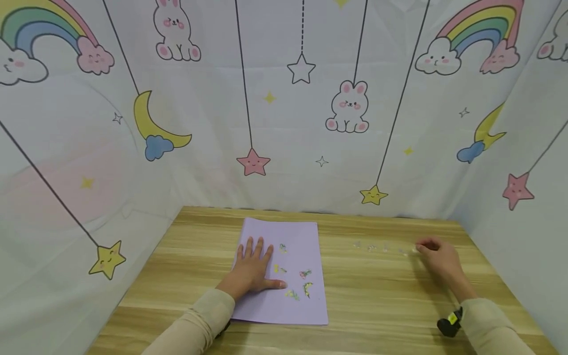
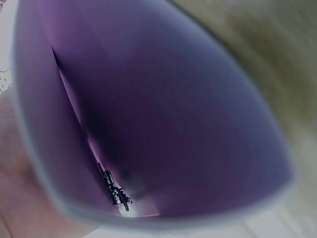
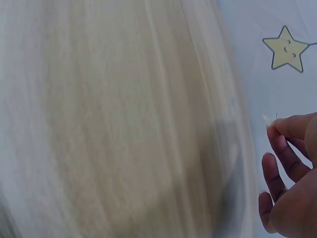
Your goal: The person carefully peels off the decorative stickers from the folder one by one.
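Observation:
My left hand (image 1: 252, 268) lies flat with spread fingers on a lilac folded sheet (image 1: 306, 241), near its left side. Several small flower stickers (image 1: 306, 273) are on the sheet, right of that hand and around its thumb. Seen from the left wrist, the sheet's layers (image 2: 188, 114) bulge apart at the edge, beside part of the palm (image 2: 25, 198). To the right, my right hand (image 1: 439, 256) pinches a tiny pale, see-through sticker (image 3: 269, 120) between thumb and index finger. Its other fingers (image 3: 272, 173) are loosely curled.
A row of several small clear stickers (image 1: 372, 247) lies on the wood-grain table (image 1: 372, 301), between the sheet and my right hand. A printed white curtain (image 1: 213, 123) hangs behind the table and along both sides. A black wrist device (image 1: 449, 323) sits at the right cuff.

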### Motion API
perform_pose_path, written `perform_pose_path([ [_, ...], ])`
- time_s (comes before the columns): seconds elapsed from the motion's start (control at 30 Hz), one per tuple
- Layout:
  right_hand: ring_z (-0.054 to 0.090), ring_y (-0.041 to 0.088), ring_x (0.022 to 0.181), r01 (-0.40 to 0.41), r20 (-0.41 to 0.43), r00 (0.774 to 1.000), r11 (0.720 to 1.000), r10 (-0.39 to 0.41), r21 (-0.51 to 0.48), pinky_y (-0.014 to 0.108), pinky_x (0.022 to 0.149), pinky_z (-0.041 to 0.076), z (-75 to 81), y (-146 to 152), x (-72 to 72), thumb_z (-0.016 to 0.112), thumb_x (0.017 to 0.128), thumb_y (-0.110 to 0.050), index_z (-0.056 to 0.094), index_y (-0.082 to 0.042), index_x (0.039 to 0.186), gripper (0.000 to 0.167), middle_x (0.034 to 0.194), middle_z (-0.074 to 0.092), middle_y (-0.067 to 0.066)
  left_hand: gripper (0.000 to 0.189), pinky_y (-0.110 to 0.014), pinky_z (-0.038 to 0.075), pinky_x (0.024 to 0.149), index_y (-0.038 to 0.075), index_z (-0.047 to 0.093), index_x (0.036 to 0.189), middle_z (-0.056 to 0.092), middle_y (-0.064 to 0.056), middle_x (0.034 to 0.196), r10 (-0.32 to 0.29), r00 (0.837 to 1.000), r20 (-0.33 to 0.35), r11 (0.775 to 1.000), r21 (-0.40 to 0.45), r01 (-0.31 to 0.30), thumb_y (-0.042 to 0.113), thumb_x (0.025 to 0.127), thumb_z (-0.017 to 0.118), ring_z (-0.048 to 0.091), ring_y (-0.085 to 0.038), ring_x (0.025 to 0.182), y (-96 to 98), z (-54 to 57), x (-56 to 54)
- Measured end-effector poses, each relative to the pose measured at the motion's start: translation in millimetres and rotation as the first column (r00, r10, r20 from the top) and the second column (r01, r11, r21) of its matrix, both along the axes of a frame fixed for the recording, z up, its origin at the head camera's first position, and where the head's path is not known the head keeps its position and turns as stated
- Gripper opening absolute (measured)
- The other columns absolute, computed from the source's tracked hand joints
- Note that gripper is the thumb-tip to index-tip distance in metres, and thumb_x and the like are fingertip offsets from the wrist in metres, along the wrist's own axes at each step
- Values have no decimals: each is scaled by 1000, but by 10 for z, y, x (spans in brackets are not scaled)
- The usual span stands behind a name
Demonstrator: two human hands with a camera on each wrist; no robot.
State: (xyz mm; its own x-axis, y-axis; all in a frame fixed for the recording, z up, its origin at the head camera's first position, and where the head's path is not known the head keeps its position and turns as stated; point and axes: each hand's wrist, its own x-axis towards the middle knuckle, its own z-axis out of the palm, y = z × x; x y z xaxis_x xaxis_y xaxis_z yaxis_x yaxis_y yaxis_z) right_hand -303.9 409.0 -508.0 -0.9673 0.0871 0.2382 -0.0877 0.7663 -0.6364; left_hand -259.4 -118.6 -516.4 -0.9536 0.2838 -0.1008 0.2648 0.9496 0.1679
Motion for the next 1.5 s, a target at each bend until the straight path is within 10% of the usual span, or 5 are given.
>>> perform_pose_path([
  [0.23, 64, 20, 92, 10, 1, 1000, 1000, -10, 5, 31, 76, 46, -102, 125, -4, 71, 101, -14, 77, 2, 104, 18, 100, 76, 16, 123, -70, 3, 124, 10, 29, 168, 10, -26, 174, 5, 1000, -24, 1000, -19, -5, 88, 80, 65, -1, -52, 159, -9, -163, -95],
  [0.7, 67, 30, 89, 28, 0, 1000, 999, -28, 41, 38, 75, 48, -216, 116, -74, 72, 98, -13, 79, -1, 100, 14, 95, 77, 14, 116, -68, 9, 125, 6, 33, 166, 17, -27, 173, 11, 1000, 4, 1000, -27, -11, 81, 84, 68, 7, -51, 159, 58, 177, 95],
  [0.97, 67, 49, 101, 35, 31, 999, 995, -39, 96, 55, 82, 50, -211, 102, -100, 68, 100, -17, 81, -2, 106, 21, 104, 78, 21, 114, -69, 8, 125, 6, 32, 167, 16, -28, 173, 8, 1000, 9, 1000, -19, -8, 78, 86, 69, 6, -53, 159, 66, 174, 82],
  [1.5, 69, 45, 95, 42, -33, 999, 995, -39, 86, 50, 78, 52, -237, 58, -50, 71, 99, -12, 77, 1, 103, 15, 100, 75, 22, 118, -69, 6, 125, 5, 33, 166, 15, -28, 173, 9, 1000, 4, 1000, -12, -9, 80, 83, 70, 5, -53, 159, 47, 103, 50],
])
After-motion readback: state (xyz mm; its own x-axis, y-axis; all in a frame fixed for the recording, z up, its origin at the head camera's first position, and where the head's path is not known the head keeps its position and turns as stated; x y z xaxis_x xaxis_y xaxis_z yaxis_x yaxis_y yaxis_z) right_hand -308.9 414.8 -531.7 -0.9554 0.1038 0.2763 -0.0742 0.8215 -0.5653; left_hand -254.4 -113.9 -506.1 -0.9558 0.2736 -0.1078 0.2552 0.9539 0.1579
